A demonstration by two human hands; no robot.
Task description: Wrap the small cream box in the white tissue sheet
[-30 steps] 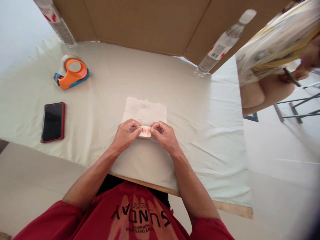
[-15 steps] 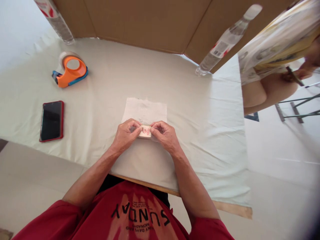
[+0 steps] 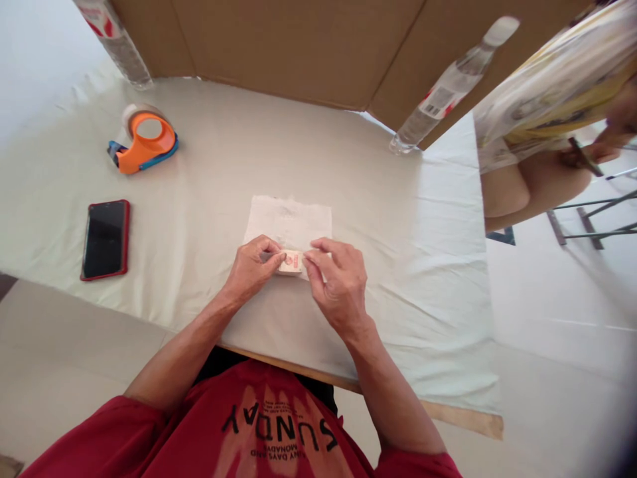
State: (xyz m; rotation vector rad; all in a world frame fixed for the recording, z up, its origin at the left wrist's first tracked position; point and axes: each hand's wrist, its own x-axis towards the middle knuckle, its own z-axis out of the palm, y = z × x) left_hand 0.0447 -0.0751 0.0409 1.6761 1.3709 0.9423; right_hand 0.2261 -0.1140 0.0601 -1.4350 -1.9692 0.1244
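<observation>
A small pale block with red print (image 3: 290, 261) sits at the near edge of a white sheet (image 3: 293, 218) on the cloth-covered table. My left hand (image 3: 255, 267) grips the block's left end, with the thumb on top. At its right end is my right hand (image 3: 341, 279), thumb and fingertips pinched together close to the corner. Whatever lies between those fingertips is too small to make out.
An orange and blue tape dispenser (image 3: 149, 143) and a red-cased phone (image 3: 105, 239) lie to the left. Two bottles, one left (image 3: 122, 53) and one right (image 3: 438, 93), stand before a cardboard panel (image 3: 288, 46). Another person (image 3: 537, 159) sits at the right.
My right hand has turned and shifted slightly right, uncovering more of the block's printed top. My left hand keeps its grip in the same place.
</observation>
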